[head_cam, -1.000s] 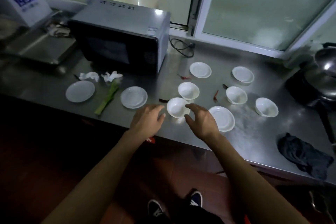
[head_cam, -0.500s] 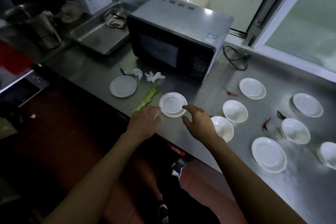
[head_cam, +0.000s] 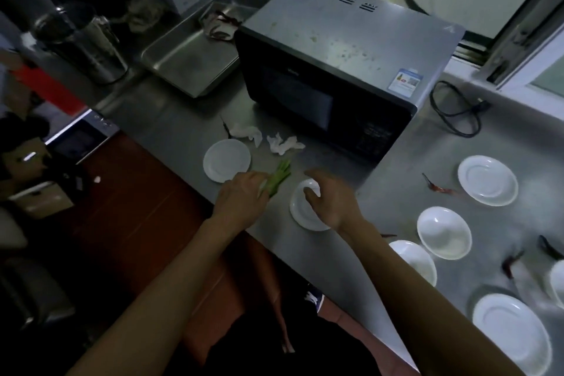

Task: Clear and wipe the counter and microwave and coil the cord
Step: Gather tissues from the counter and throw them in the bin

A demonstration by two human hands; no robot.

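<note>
We see the left hand [head_cam: 244, 198] at the front edge of the steel bench [head_cam: 406, 192], its fingers curled round the pale lower end of a green onion stalk [head_cam: 279, 175], whose green end points away toward the microwave [head_cam: 335, 70]. The right hand [head_cam: 331, 201] hovers just beside it over a small white saucer [head_cam: 300, 210]; its fingers are bent and the thumb spread, but we cannot tell whether they touch or grip the saucer. A second white saucer [head_cam: 226, 160] lies just to the left of the stalk, and two crumpled white tissues [head_cam: 265, 139] lie between it and the front of the microwave. The microwave stands toward the back of the bench with its door closed, and crumbs and specks dot its grey top. To its right the black cord [head_cam: 451, 110] lies in a loose loop on the bench near the window frame. Further right we count more white dishes: a saucer [head_cam: 487, 180], two bowls [head_cam: 444, 232], and a plate [head_cam: 512, 333] near the front edge, with dried red chillies [head_cam: 439, 188] scattered between them. Left of the microwave sits a steel tray [head_cam: 189, 52], and beyond it a steel pot [head_cam: 88, 43].
</note>
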